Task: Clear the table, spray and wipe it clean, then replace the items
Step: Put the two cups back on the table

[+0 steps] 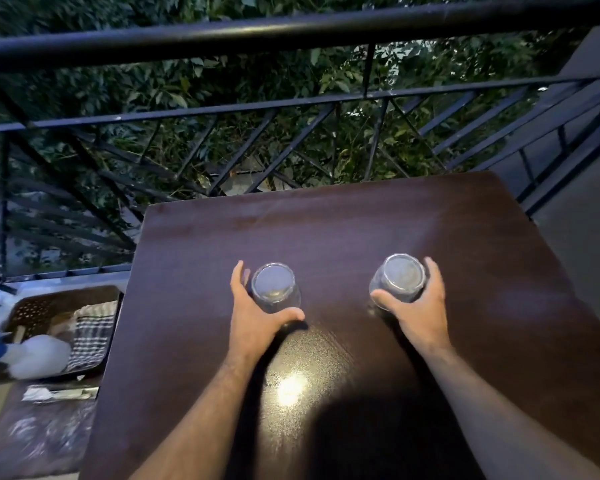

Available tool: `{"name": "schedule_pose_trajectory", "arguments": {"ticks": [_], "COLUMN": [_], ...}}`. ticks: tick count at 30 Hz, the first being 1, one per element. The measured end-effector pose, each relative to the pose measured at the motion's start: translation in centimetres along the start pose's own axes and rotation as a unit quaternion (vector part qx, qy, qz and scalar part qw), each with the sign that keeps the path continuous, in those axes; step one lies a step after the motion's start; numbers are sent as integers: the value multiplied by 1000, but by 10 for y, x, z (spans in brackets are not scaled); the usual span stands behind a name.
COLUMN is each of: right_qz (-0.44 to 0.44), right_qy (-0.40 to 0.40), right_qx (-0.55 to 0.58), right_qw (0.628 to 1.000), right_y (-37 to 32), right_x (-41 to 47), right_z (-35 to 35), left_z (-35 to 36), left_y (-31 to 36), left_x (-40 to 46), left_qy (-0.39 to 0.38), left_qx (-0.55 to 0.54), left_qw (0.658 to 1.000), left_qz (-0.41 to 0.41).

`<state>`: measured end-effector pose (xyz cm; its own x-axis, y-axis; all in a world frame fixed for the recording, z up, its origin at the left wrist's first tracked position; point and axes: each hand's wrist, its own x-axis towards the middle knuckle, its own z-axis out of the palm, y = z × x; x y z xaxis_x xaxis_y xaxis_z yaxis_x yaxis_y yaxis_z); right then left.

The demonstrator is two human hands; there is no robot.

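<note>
Glasses: two, clear, inverted on the table (326, 230), well apart. Judged light, rigid, smooth and breakable; best taken around the wall, not the base. Left glass (275, 285) sits inside the left hand (253, 317), fingers and thumb curled round it. Right glass (400, 277) is gripped likewise by the right hand (418, 306).

Left hand (257, 317) covers the near wall of one upturned glass (274, 285); right hand (416, 306) covers the other glass (400, 277) likewise. Table (326, 223) runs off the bottom edge. Basket (32, 306) contents are blurred, its left side cropped.
</note>
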<state>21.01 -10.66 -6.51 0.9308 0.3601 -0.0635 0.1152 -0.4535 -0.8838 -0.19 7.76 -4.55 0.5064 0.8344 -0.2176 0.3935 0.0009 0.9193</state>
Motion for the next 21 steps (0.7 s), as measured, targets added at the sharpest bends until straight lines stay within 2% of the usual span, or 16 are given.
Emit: {"name": "schedule_pose_trajectory", "arguments": {"ticks": [2,4,6,8,11,13,17,21], "right_qz": [-59,-139,-197,-225,-251,-252,-241,-222], "right_qy": [111,211,238,176,27,-44,-119,-169], "right_qx": [13,13,20,48,74,104,124,133], "right_qw": [992,967,951,957,965,961,955,951], "right_y": [-7,-20,-42,-70,-117,-141,-182,-210], "right_x": [-12,-32,-55,-86,-138,-166,-211,-249], "right_z": [-6,-9,-3,16,69,108,193,271], "left_z": [-6,-18,-39,-69,-127,-166,-241,-305], "left_y": [5,4,-1,-9,-33,-48,-83,-107], "left_x": [-9,-23,-41,-62,-85,-93,-97,-101], "left_qy": [21,61,98,141,222,261,340,365], "left_qx": [-25,-55,-76,-67,-37,-25,-17,-19], "left_qw": [999,997,992,987,974,965,940,931], "left_qz": [2,11,27,34,31,15,-3,-4]}}
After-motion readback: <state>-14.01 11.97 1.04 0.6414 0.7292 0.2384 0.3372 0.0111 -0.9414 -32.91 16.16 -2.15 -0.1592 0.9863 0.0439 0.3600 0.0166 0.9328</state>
